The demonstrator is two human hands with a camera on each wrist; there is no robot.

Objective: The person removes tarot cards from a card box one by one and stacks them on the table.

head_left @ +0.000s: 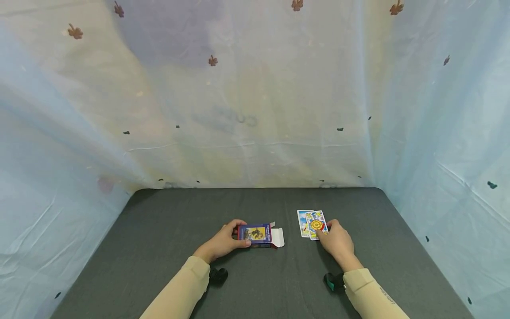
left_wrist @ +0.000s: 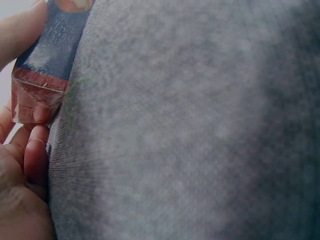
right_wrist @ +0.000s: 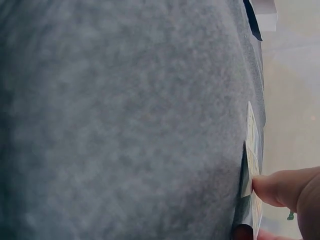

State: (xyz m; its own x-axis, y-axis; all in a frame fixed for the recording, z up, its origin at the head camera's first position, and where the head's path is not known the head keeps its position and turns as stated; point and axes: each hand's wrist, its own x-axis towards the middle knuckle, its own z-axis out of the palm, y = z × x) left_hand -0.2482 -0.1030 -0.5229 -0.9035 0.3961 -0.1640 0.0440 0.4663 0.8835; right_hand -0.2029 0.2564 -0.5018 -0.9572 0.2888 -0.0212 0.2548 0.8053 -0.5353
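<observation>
A purple and yellow card box (head_left: 256, 234) lies on the dark table, its white flap (head_left: 277, 237) open at the right end. My left hand (head_left: 223, 241) grips the box's left end between thumb and fingers; the left wrist view shows the box's red end (left_wrist: 39, 97) beside the fingers. To the right, my right hand (head_left: 338, 243) pinches a card with a round yellow and red design (head_left: 316, 225). That card overlaps a blue and yellow card (head_left: 303, 221). In the right wrist view the thumb (right_wrist: 280, 189) presses on the card's face.
The dark cloth-covered table (head_left: 179, 208) has rounded far corners. A pale translucent curtain (head_left: 255, 110) with small leaf shapes stands behind it and along both sides. Dark bands are at both wrists.
</observation>
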